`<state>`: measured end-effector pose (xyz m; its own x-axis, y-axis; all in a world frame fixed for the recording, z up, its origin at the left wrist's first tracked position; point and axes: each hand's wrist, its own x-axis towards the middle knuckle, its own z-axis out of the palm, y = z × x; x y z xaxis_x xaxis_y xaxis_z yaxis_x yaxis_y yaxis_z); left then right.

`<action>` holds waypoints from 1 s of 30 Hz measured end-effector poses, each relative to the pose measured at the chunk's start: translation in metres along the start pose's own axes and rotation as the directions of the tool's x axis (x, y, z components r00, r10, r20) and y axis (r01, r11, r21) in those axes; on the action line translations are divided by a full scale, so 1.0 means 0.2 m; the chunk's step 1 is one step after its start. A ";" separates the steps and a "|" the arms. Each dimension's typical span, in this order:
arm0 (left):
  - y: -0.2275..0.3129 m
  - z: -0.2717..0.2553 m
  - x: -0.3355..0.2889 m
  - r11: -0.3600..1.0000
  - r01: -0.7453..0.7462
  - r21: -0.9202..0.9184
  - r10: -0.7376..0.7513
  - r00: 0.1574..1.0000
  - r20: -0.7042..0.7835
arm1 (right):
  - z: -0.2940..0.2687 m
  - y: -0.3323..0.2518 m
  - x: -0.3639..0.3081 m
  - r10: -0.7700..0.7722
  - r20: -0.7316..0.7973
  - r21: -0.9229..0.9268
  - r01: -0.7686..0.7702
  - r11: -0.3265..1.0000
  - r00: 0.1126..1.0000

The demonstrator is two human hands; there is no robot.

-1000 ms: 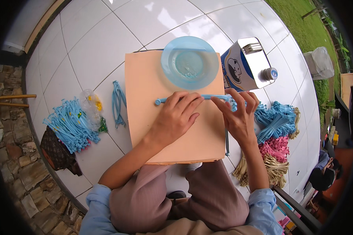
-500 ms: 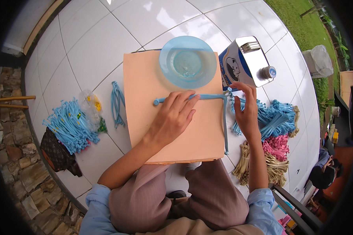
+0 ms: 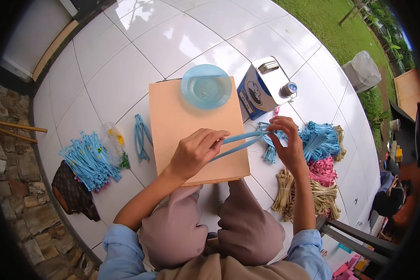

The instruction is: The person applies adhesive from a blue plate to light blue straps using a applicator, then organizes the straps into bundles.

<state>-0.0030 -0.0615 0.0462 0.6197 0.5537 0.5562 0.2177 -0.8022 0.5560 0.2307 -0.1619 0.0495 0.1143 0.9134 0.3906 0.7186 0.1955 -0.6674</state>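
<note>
A light blue cord or strap [image 3: 240, 136], doubled into two strands, stretches between my hands above the board. My left hand [image 3: 194, 153] is closed around its left part, where the fingers hide the ends. My right hand [image 3: 288, 144] pinches the other end between thumb and fingertips, off the right side of the board. The two strands spread apart toward my left hand and meet at my right. Beneath lies a peach-coloured board [image 3: 170, 116] over my knees. A translucent blue bowl [image 3: 206, 84] sits on its far edge, with something clear inside.
A blue and white metal can [image 3: 261, 88] stands right of the bowl. Bundles of blue [image 3: 319, 137], pink [image 3: 322, 171] and beige cords [image 3: 324, 196] lie at right. Left are more blue cords [image 3: 91, 158], a plastic bag [image 3: 114, 140], loose blue strands [image 3: 140, 137] and a brown bag [image 3: 70, 189].
The cord has been lifted off the board and drawn into a doubled loop. My left hand has closed on it and moved nearer me; my right hand now pinches its end.
</note>
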 end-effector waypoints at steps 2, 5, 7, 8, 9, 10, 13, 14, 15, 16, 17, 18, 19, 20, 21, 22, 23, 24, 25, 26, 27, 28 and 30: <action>0.10 -0.10 0.06 0.978 0.079 -0.194 -0.076 0.997 0.023 | -0.17 -0.17 0.03 -0.066 -0.028 -0.049 0.064 0.997 0.997; 0.20 -0.29 0.15 0.981 0.033 -0.193 -0.077 0.971 -0.226 | -0.36 -0.44 0.14 -0.116 -0.065 -0.092 0.110 0.990 0.991; 0.26 -0.41 0.21 0.993 -0.058 -0.103 0.018 0.935 -0.354 | -0.46 -0.62 0.23 -0.029 -0.028 -0.040 0.028 0.999 0.999; 0.33 -0.47 0.24 0.968 -0.218 0.122 0.249 0.886 -0.391 | -0.51 -0.72 0.27 0.036 0.021 0.008 -0.036 0.999 0.999; 0.39 -0.53 0.27 0.871 -0.348 0.347 0.470 0.797 -0.380 | -0.55 -0.80 0.31 0.063 0.060 0.046 -0.066 0.997 0.996; 0.45 -0.53 0.30 0.781 -0.469 0.412 0.591 0.768 -0.247 | -0.57 -0.85 0.34 0.070 0.074 0.069 -0.075 0.995 0.995; 0.48 -0.41 0.34 0.353 -0.640 0.682 0.774 0.610 0.171 | -0.58 -0.91 0.41 0.157 0.174 0.122 -0.180 0.976 0.972; 0.48 -0.40 0.37 0.306 -0.651 0.695 0.772 0.597 0.219 | -0.57 -0.92 0.42 0.142 0.169 0.126 -0.165 0.978 0.975; 0.49 -0.40 0.39 0.316 -0.686 0.655 0.782 0.579 0.229 | -0.54 -0.91 0.44 0.143 0.189 0.238 -0.187 0.953 0.971; 0.50 -0.41 0.41 0.327 -0.719 0.613 0.795 0.560 0.233 | -0.53 -0.91 0.45 0.143 0.210 0.340 -0.209 0.917 0.967; 0.51 -0.44 0.42 0.316 -0.716 0.623 0.799 0.555 0.233 | -0.52 -0.92 0.45 0.120 0.213 0.341 -0.189 0.921 0.970; 0.52 -0.46 0.43 0.311 -0.744 0.592 0.799 0.542 0.261 | -0.51 -0.92 0.45 0.107 0.206 0.340 -0.174 0.924 0.973; 0.53 -0.49 0.45 0.308 -0.770 0.559 0.798 0.529 0.290 | -0.50 -0.92 0.46 0.158 0.196 0.433 -0.230 0.871 0.968; 0.54 -0.51 0.47 0.297 -0.768 0.567 0.800 0.525 0.291 | -0.49 -0.92 0.46 0.209 0.192 0.523 -0.280 0.805 0.959; 0.55 -0.52 0.49 0.500 -0.781 0.375 0.778 0.595 0.201 | -0.49 -0.92 0.45 0.260 0.190 0.539 -0.322 0.778 0.947; 0.57 -0.51 0.52 0.653 -0.745 0.134 0.737 0.666 0.114 | -0.52 -0.86 0.43 0.226 0.151 0.547 -0.272 0.792 0.962; 0.62 -0.54 0.52 0.794 -0.603 0.075 0.593 0.796 0.123 | -0.53 -0.82 0.39 0.156 0.033 0.550 -0.149 0.822 0.987; 0.67 -0.54 0.52 0.785 -0.614 0.074 0.605 0.788 0.115 | -0.55 -0.80 0.33 0.083 -0.085 0.538 -0.024 0.842 0.993; 0.71 -0.54 0.53 0.849 -0.521 0.084 0.519 0.853 0.053 | -0.55 -0.85 0.26 -0.015 -0.128 0.505 0.078 0.859 0.992; 0.74 -0.55 0.53 0.903 -0.419 0.091 0.422 0.907 -0.006 | -0.55 -0.93 0.21 0.063 -0.147 0.636 0.046 0.770 0.987; 0.76 -0.54 0.51 0.920 -0.358 0.157 0.368 0.929 -0.038 | -0.52 -0.94 0.16 0.028 -0.192 0.718 0.121 0.686 0.981; 0.77 -0.53 0.48 0.916 -0.370 0.157 0.380 0.924 -0.037 | -0.50 -0.95 0.11 0.000 -0.244 0.778 0.196 0.597 0.970; 0.79 -0.49 0.43 0.958 -0.258 0.125 0.270 0.958 -0.092 | -0.51 -0.98 0.04 -0.057 -0.293 0.799 0.277 0.534 0.954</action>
<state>0.0114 -0.1188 0.2430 0.5835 0.3345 0.7400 0.1428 -0.9393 0.3120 0.1603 -0.2291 0.2488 0.2696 0.7559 0.5965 -0.1325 0.6427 -0.7546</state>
